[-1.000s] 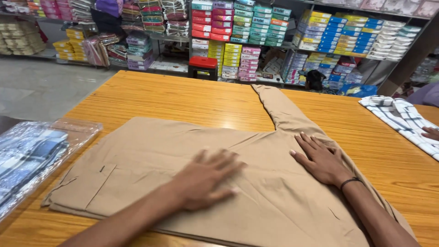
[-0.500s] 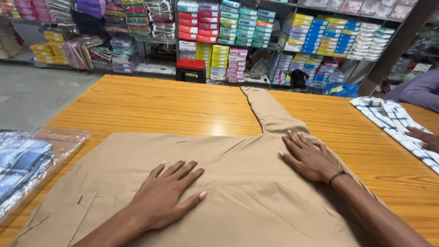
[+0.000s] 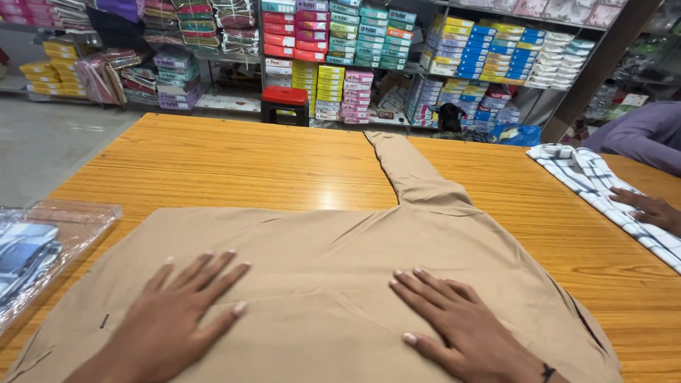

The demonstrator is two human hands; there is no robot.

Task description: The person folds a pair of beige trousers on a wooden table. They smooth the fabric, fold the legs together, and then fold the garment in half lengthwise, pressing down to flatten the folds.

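Left hand [image 3: 177, 312] and right hand [image 3: 461, 326] press flat, fingers spread, gripping nothing, on a tan shirt [image 3: 333, 269]. Clear plastic packet [image 3: 42, 248] far left; colourful stacked boxes [image 3: 397, 50] fill shelves across the top.

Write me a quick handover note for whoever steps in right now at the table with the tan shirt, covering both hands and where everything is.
Left hand: open, palm flat on the tan shirt.
Right hand: open, flat on the same shirt, fingers spread.
Shirt lies spread on the wooden table, one sleeve stretched out toward the far edge.
Done: body looks mostly flat, a few light creases.
Left: no fold shows yet; the sleeve is still out.
Nearby: clear plastic bag at the left edge; another person's hand on a checked shirt at the right.
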